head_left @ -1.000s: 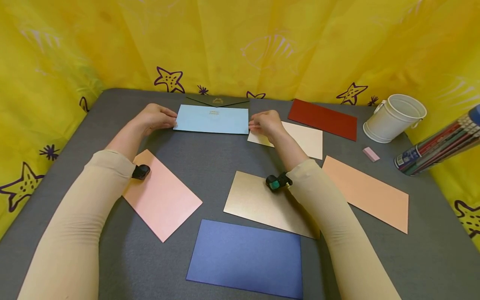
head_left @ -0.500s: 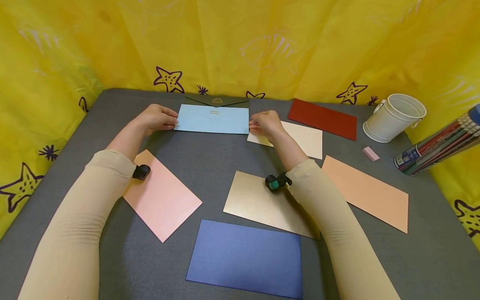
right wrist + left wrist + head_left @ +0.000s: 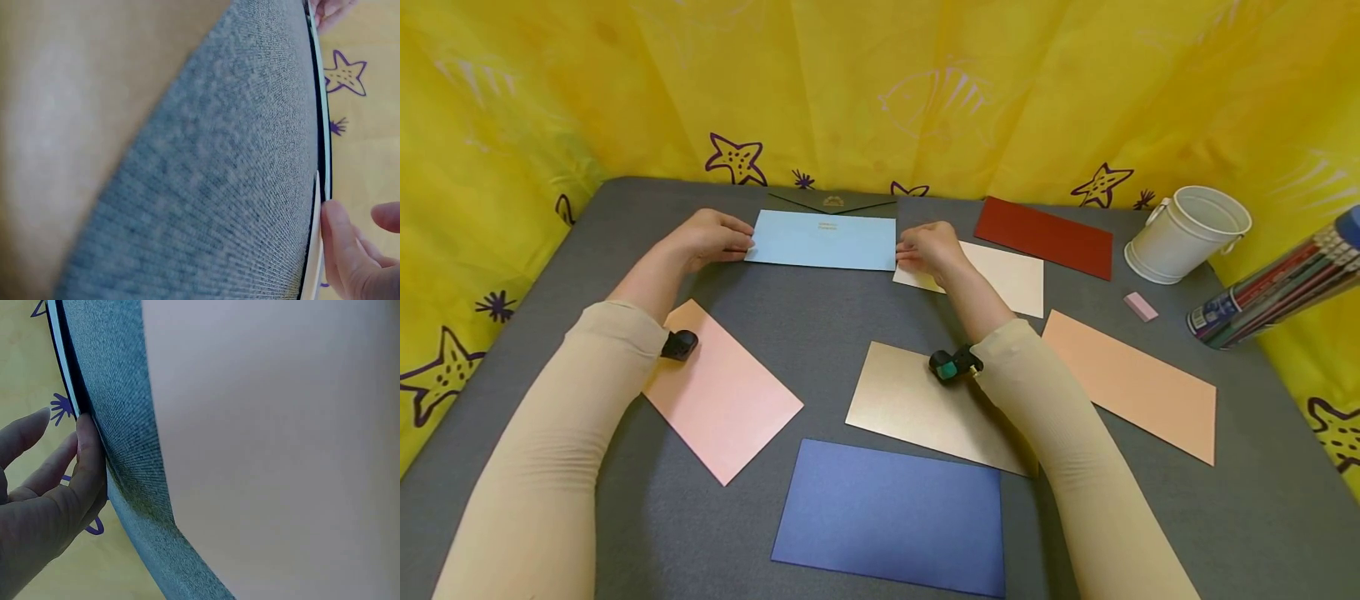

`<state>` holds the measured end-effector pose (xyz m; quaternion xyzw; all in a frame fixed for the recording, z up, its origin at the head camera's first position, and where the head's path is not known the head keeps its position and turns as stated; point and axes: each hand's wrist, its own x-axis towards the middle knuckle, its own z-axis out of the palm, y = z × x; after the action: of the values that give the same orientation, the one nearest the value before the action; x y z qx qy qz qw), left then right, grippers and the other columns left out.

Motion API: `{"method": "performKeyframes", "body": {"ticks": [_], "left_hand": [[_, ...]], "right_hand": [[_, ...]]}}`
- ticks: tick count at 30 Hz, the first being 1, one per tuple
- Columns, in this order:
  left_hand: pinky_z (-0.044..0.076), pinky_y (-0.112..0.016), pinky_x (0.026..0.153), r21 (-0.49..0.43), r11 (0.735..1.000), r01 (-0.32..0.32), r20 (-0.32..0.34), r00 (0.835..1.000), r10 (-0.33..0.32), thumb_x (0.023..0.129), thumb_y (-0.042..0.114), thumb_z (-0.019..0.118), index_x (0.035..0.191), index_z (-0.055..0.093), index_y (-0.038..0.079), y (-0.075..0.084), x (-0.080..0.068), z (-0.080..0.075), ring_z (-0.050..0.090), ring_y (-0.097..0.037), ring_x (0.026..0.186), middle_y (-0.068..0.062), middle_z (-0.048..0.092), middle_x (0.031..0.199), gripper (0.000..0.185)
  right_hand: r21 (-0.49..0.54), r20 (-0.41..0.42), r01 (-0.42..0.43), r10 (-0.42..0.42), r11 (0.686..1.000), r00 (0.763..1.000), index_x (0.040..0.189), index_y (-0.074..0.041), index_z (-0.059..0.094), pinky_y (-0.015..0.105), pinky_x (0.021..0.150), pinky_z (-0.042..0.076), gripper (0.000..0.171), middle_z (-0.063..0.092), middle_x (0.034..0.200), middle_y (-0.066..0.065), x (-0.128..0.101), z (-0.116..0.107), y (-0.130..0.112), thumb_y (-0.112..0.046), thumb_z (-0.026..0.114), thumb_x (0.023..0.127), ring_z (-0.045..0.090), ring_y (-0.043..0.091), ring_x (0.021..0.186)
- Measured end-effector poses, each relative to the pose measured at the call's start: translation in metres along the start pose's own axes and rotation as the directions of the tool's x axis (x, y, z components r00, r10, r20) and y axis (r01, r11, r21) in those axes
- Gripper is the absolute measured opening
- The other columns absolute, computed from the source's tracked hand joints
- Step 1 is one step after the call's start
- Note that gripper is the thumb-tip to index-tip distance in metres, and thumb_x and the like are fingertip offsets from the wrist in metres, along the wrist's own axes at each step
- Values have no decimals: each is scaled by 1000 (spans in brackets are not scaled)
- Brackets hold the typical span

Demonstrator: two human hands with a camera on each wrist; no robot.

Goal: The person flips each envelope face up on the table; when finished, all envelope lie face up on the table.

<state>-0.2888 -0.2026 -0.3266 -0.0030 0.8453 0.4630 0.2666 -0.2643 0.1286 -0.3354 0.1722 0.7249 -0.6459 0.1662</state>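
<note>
A light blue envelope (image 3: 823, 240) with small gold print lies at the back of the table, over the lower part of a dark green envelope (image 3: 832, 202). Its left end is touched by the fingertips of my left hand (image 3: 711, 235). At the opposite end, the fingers of my right hand (image 3: 930, 248) touch the edge, above the corner of a cream envelope (image 3: 1003, 279). Both wrist views show fairly straight fingers against the envelope's edge, with the left thumb (image 3: 28, 434) and right thumb (image 3: 387, 216) held away from it.
Around the arms lie a pink envelope (image 3: 730, 400), a gold one (image 3: 910, 400), a blue one (image 3: 891, 517), a peach one (image 3: 1138, 387) and a dark red one (image 3: 1045, 237). Right of them are an eraser (image 3: 1141, 307), a white bucket (image 3: 1183, 237) and a pencil tube (image 3: 1277, 287). A yellow curtain (image 3: 850, 92) hangs behind.
</note>
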Motion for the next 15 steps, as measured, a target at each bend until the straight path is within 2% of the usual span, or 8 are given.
{"method": "performKeyframes", "body": {"ticks": [7,15], "left_hand": [[55,-11,78,-14,1000,8,5,1000,-8,102,19,52,149,35,-6,-2,0,-3,58,2,85,-15,45,135,56],[56,-12,81,-8,1000,24,11,1000,-24,103,20,52,150,34,-5,-2,0,-3,56,0,90,-19,38,148,56]], "right_hand": [[-20,10,4,-4,1000,1000,138,2,50,29,89,60,40,63,122,19,-2,-1,0,-15,51,102,68,24,97],[4,8,-20,20,1000,1000,136,3,52,33,93,57,39,64,119,19,0,-1,0,-14,51,102,68,21,92]]}}
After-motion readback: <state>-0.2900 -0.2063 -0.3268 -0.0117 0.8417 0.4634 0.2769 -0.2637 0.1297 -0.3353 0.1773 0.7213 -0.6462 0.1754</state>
